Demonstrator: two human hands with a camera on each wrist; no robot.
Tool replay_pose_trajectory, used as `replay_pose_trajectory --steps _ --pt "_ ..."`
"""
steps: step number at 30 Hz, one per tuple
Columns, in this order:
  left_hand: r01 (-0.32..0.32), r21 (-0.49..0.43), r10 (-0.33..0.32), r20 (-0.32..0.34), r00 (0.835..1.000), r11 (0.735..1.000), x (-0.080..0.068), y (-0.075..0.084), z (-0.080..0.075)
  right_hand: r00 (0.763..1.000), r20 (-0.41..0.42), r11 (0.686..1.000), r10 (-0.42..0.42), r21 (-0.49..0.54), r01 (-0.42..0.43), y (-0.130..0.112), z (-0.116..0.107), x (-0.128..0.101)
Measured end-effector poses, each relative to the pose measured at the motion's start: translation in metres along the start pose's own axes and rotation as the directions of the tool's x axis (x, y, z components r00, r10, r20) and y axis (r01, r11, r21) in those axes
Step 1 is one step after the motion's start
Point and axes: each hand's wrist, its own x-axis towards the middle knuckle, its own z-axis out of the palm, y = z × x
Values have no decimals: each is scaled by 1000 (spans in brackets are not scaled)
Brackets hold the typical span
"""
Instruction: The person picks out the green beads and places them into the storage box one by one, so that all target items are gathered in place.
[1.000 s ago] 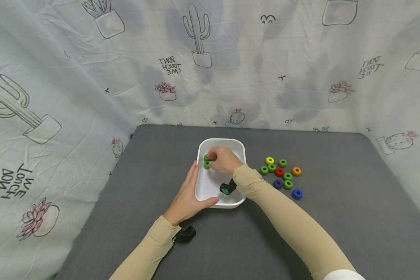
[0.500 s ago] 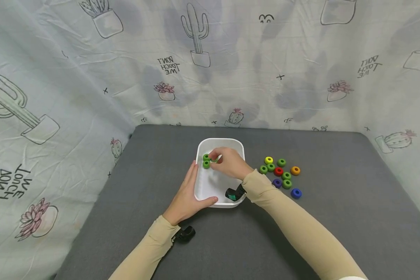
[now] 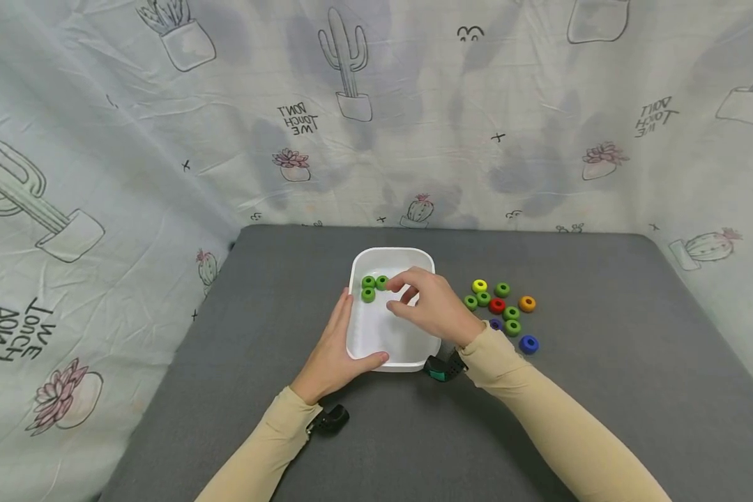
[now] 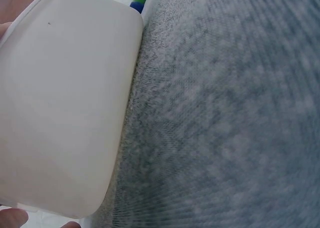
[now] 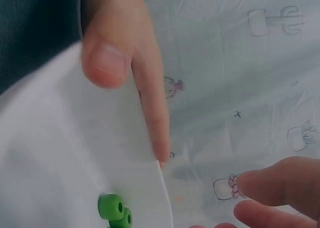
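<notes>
A white plastic bin (image 3: 389, 335) stands on the grey table. In its far left corner lie three green ring-shaped beads (image 3: 368, 295), grouped together. My left hand (image 3: 329, 359) rests against the bin, fingers straight along the outer left wall and thumb over the near rim. My right hand (image 3: 436, 303) hovers above the bin's right half. Its thumb and index finger are parted, with nothing between them. In the right wrist view, two of the green beads (image 5: 110, 207) show inside the bin. The left wrist view shows mostly the bin's outer wall (image 4: 65, 102).
Several loose beads lie on the table right of the bin: green (image 3: 512, 328), yellow (image 3: 480, 286), red (image 3: 497, 305), orange (image 3: 527, 303), blue (image 3: 529, 344) and a purple one (image 3: 496, 324) partly behind the right wrist. A cactus-print cloth (image 3: 401, 160) hangs behind the table.
My right hand has let go of a green bead beside the other two. It has drawn back to the right, thumb and fingers spreading apart. My left hand has stayed on the bin.
</notes>
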Motion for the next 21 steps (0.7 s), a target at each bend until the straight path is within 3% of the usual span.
replay_pose_trajectory --steps 21 --pt "-1 -10 1 -6 1000 1000 0 -1 0 986 -142 997 82 27 -79 28 -28 -51"
